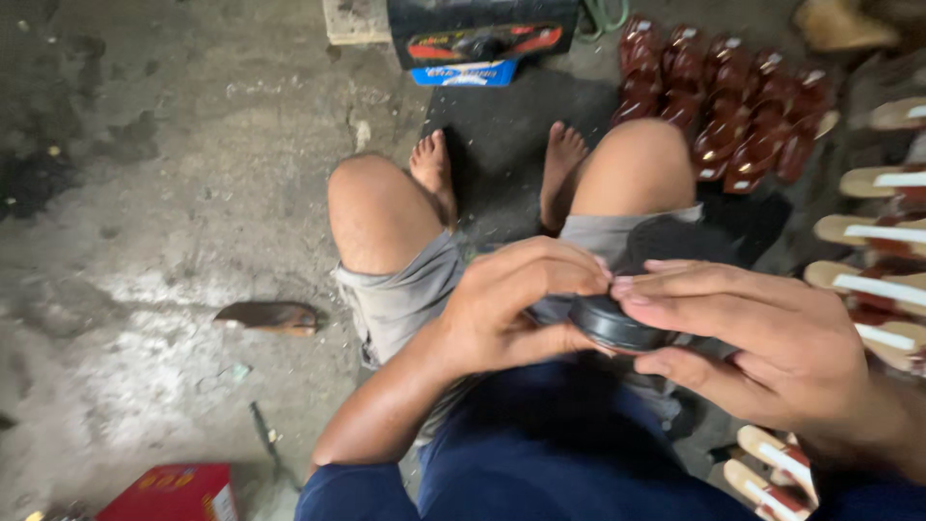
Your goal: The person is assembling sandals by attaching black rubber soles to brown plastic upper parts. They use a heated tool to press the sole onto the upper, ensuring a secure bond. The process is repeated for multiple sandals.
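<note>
Already both hands meet over the lap: the left hand (516,304) and right hand (762,338) each hold a closed grip on a small round black tin (612,326). Its lid looks still on, unopened; rows of sandals (738,106) wait on the floor (174,193).

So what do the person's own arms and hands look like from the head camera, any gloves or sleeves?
Both hands are bare: no gloves, rings or watch show on the left hand or the right hand. The left forearm is uncovered up to a short dark blue sleeve near the elbow. The right wrist runs out of frame, with dark blue cloth at the corner.
</note>
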